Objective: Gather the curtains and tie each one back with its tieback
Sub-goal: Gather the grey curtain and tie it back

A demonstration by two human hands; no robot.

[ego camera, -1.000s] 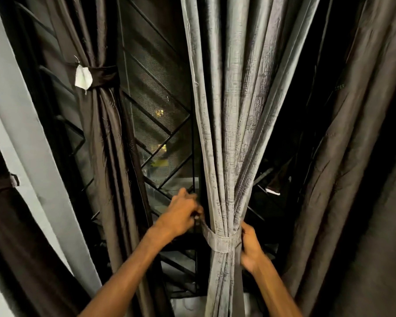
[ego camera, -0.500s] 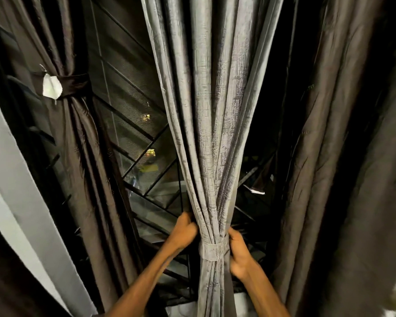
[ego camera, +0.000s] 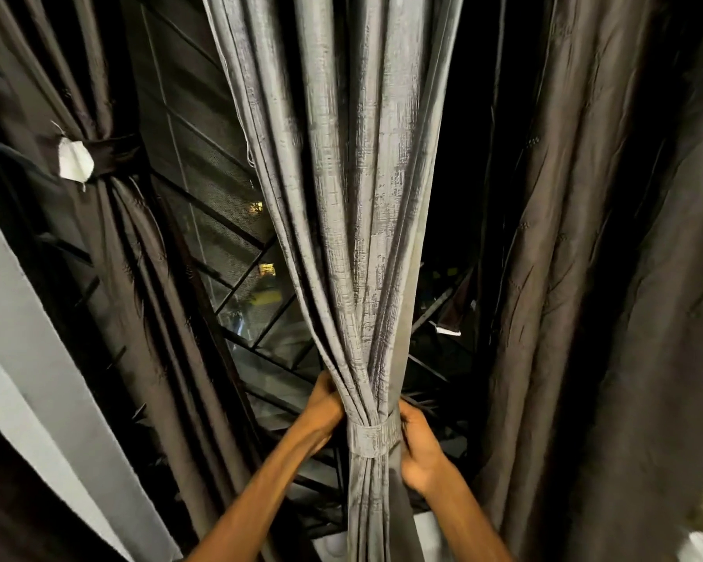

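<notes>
A grey textured curtain (ego camera: 354,221) hangs in the middle, gathered into a bundle. A matching grey tieback (ego camera: 372,439) wraps the bundle low down. My left hand (ego camera: 321,411) grips the bundle's left side just above the band, fingers reaching behind the cloth. My right hand (ego camera: 421,452) holds the right end of the tieback and the cloth there. On the left a dark brown curtain (ego camera: 110,253) is bound by its own dark tieback (ego camera: 112,154) with a white tag (ego camera: 75,160). A loose dark brown curtain (ego camera: 593,277) hangs at the right.
Behind the curtains is a window with a black metal grille (ego camera: 236,285) and mesh, small lights outside. A pale wall strip (ego camera: 21,330) runs diagonally at the left. A small white-edged tag (ego camera: 447,330) shows in the dark gap right of the grey curtain.
My left hand moved from beside the curtain onto the gathered bundle above the band. The view shifted, and both hands now sit close against the tieback.
</notes>
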